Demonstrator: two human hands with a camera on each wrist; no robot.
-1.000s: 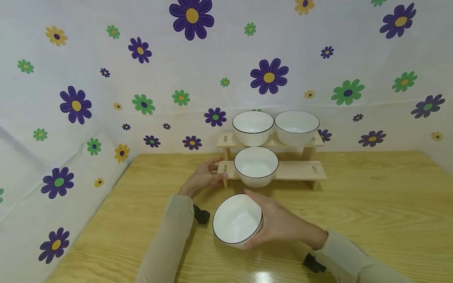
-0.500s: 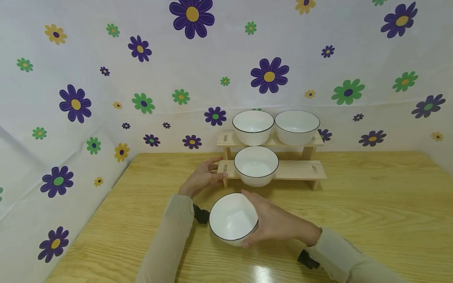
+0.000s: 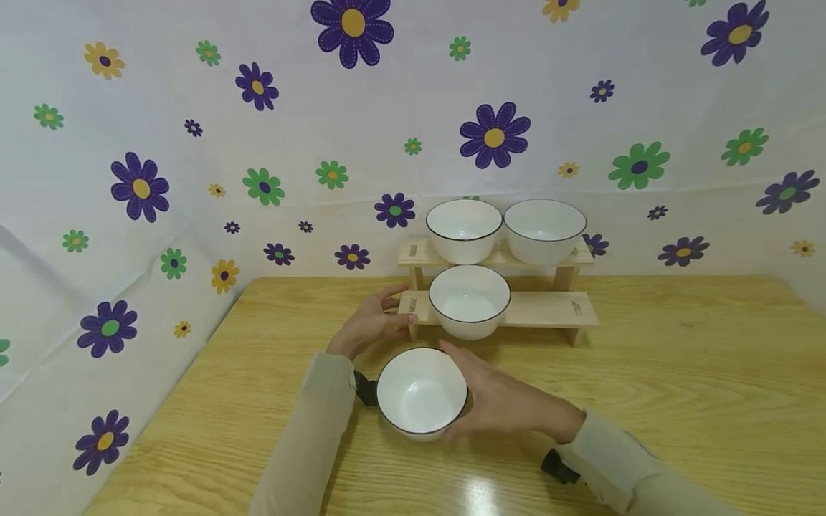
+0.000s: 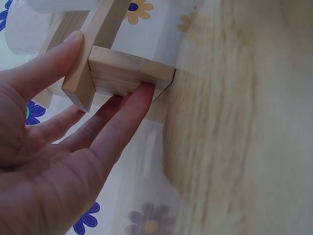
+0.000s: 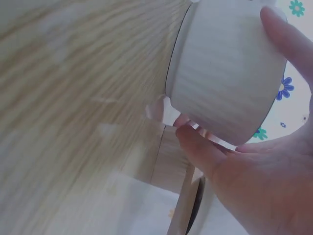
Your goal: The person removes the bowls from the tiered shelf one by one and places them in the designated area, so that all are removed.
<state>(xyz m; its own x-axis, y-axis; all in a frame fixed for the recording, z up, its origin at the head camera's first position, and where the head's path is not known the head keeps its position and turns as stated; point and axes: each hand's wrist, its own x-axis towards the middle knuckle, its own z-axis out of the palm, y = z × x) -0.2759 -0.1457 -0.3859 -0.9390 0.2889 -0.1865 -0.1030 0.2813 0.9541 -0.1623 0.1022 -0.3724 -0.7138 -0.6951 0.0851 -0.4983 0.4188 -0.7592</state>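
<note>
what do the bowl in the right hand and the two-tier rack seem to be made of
Bowl: perhaps glazed ceramic or enamelled metal, unclear which; white with glossy highlights and a thin dark rim.

Rack: probably wood, bare and matte-looking; pale, with grain lines on its leg in the left wrist view.

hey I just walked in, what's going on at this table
A person's right hand is holding a white, dark-rimmed bowl in front of a two-tier wooden stand. The left hand grips the stand's left end. Two similar bowls sit side by side on the upper shelf, and a third bowl is on the lower shelf.
</note>
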